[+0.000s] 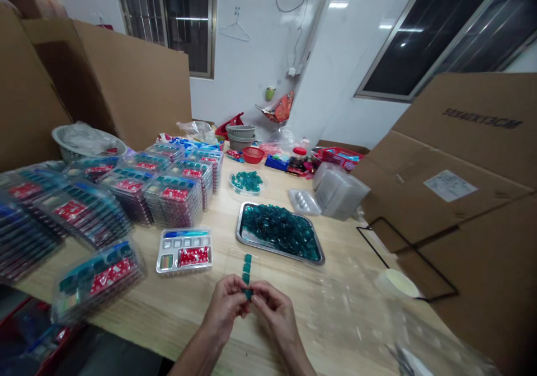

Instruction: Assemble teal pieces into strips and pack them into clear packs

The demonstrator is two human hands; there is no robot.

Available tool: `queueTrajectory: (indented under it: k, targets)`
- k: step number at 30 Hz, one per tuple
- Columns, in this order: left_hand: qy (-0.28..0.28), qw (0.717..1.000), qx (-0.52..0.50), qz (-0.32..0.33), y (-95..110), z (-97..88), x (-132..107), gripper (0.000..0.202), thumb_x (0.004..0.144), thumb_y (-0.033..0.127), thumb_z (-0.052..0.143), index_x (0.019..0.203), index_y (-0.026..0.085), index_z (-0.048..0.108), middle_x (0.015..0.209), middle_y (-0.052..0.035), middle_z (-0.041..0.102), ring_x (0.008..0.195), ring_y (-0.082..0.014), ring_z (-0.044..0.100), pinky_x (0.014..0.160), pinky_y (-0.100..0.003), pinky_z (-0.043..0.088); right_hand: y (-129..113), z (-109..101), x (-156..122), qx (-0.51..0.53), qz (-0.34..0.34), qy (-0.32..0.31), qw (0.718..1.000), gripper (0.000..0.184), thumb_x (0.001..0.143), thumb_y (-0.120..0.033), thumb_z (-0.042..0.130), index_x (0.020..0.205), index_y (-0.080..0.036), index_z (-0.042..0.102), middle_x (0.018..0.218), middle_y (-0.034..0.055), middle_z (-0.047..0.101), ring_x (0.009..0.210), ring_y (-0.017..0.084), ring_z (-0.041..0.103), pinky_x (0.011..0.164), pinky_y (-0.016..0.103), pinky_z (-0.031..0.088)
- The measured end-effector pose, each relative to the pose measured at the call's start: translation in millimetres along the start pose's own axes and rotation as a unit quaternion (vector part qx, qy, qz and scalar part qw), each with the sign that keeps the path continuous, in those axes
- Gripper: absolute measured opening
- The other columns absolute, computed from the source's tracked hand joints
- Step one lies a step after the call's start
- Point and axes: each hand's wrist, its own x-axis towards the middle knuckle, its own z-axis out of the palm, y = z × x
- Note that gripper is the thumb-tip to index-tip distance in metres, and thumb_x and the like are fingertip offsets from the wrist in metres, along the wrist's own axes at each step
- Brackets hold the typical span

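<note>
wood table (348,331), steel tray (272,251) w/ teal pcs (280,231), stacked pkgs (174,200)

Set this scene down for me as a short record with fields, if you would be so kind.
Left hand: pinches the column of teal square pieces
Right hand: pinches the same column from the other side
Held: column of teal square pieces
Nearest: metal tray heaped with loose teal pieces
Beside: plastic compartment tray
Surface: wooden table
Further: stacked clear packs
</note>
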Motion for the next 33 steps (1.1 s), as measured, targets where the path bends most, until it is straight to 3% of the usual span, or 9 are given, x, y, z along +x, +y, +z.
queueTrajectory:
  k: [5,10,14,19,26,33]
  targets:
    - [0.001,0.991,0.116,0.059,-4,0.1,-3,0.015,0.058,0.020,0.059,0.069,0.016,0.049,0.046,0.0071,0.050,0.037,-0.0063,0.045,0.035,-0.015,0.030,-4,4,-4,0.025,0.030,-0.010,0.999,0.016,0.072,-0.034,0.072,0.079,-0.020,0.070,0.077,0.0034,0.065,0.066,0.016,0.060,0.059,0.024,0.047]
    - [-0.031,0.972,0.227,0.045,-4,-9.5,1,0.015,0.066,0.030,0.055,0.070,0.016,0.051,0.051,0.0032,0.054,0.035,-0.0089,0.047,0.031,-0.017,0.031,1,-3,-3,0.002,0.062,0.008,0.998,0.024,0.069,-0.041,0.073,0.075,-0.018,0.067,0.067,0.0028,0.064,0.061,0.016,0.059,0.058,0.025,0.046]
    - [0.033,0.934,0.330,0.136,-3,-26.7,4,0.012,0.073,0.026,0.051,0.068,0.016,0.055,0.058,0.0013,0.054,0.049,-0.0103,0.053,0.044,-0.019,0.038,0,-18,10,-0.108,0.042,0.053,0.992,0.029,0.068,-0.045,0.071,0.073,-0.016,0.067,0.066,0.0039,0.064,0.061,0.017,0.056,0.056,0.026,0.044]
    - [0.075,0.889,0.412,0.184,-7,-38.6,3,0.009,0.072,0.018,0.049,0.066,0.017,0.056,0.062,-0.0008,0.057,0.060,-0.0141,0.055,0.057,-0.023,0.040,-8,-19,22,-0.272,-0.030,-0.060,0.960,0.017,0.080,-0.031,0.060,0.070,-0.018,0.066,0.070,0.0033,0.061,0.065,0.017,0.055,0.059,0.026,0.041]
    - [0.080,0.868,0.449,0.197,-9,-35.5,1,0.011,0.071,0.014,0.048,0.064,0.018,0.056,0.063,-0.0017,0.057,0.062,-0.0159,0.053,0.061,-0.025,0.036,-4,-3,26,-0.435,-0.137,-0.145,0.878,0.024,0.088,-0.016,0.044,0.071,-0.019,0.061,0.075,0.0037,0.056,0.073,0.017,0.052,0.063,0.026,0.038]
    - [0.076,0.865,0.457,0.194,-13,-38.4,4,0.012,0.072,0.013,0.047,0.065,0.018,0.056,0.065,-0.0022,0.057,0.064,-0.0164,0.053,0.062,-0.025,0.035,1,-8,22,-0.402,-0.103,-0.121,0.902,0.019,0.090,-0.021,0.047,0.079,-0.019,0.063,0.080,0.0046,0.059,0.076,0.017,0.055,0.067,0.026,0.042]
